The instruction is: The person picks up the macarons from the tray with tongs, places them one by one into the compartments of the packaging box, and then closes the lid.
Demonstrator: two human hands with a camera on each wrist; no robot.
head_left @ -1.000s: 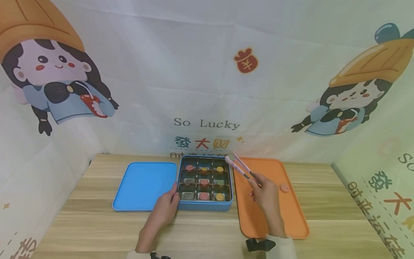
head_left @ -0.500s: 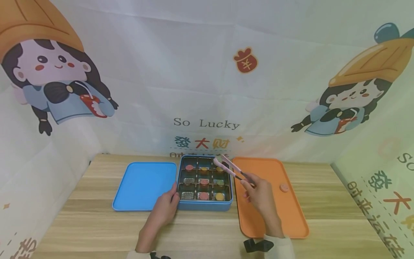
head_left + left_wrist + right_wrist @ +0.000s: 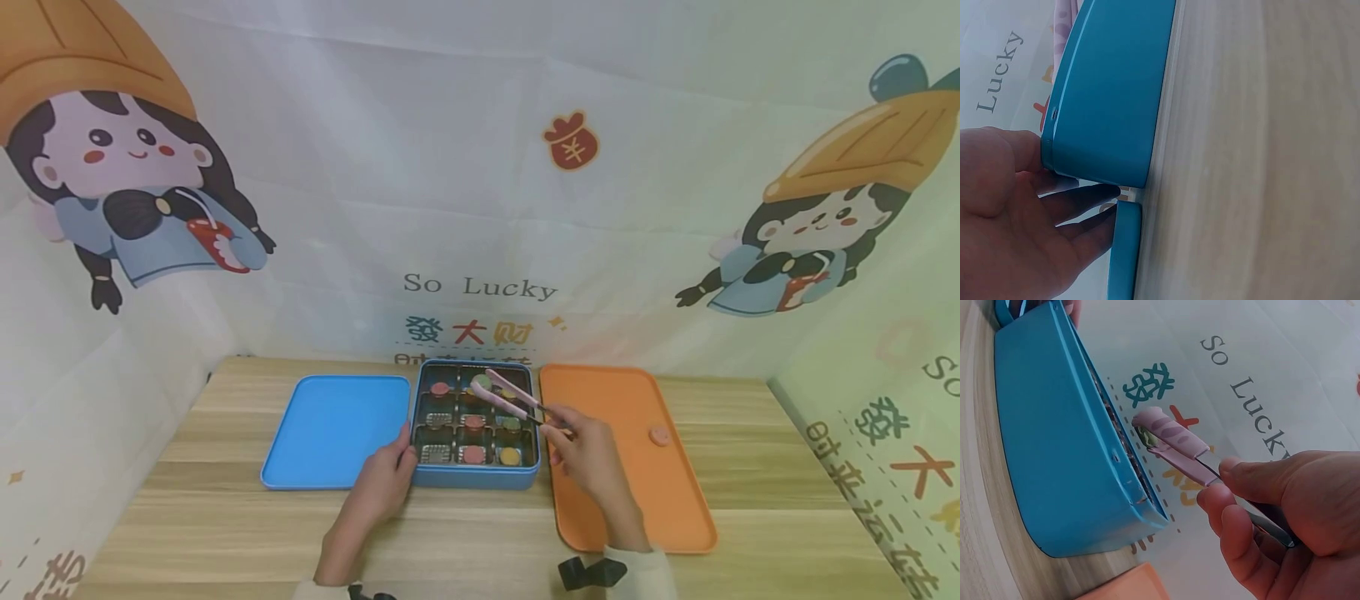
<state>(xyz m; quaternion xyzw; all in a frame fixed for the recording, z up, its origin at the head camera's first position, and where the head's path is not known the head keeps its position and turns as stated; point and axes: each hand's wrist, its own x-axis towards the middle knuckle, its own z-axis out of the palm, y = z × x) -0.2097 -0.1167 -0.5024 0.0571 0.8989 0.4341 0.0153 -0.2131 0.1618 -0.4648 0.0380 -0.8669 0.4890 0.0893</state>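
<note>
In the head view, my right hand (image 3: 588,450) holds small pink-tipped tongs (image 3: 498,402) with dark handles. Between the tong tips is a green round piece (image 3: 482,382), over the back middle of a blue box (image 3: 476,477). The right wrist view shows thumb and fingers pinching the tongs (image 3: 1179,434) above the rim. Beside the box's left wall is my left hand (image 3: 384,481). In the left wrist view its thumb touches the box (image 3: 1110,87) at a corner, and its fairly straight fingers extend along the side, partly hidden. Inside the divided box sit several red, yellow and green round pieces.
A flat blue lid (image 3: 337,429) lies left of the box. To the right, an orange tray (image 3: 600,500) carries one pinkish round piece (image 3: 659,435). Everything stands on a wood-grain table (image 3: 757,467), with a printed cloth (image 3: 352,167) hanging behind.
My right hand has moved left with the tongs, carrying the green round piece from the box's right back corner to over its back middle. The left hand has stayed put.
</note>
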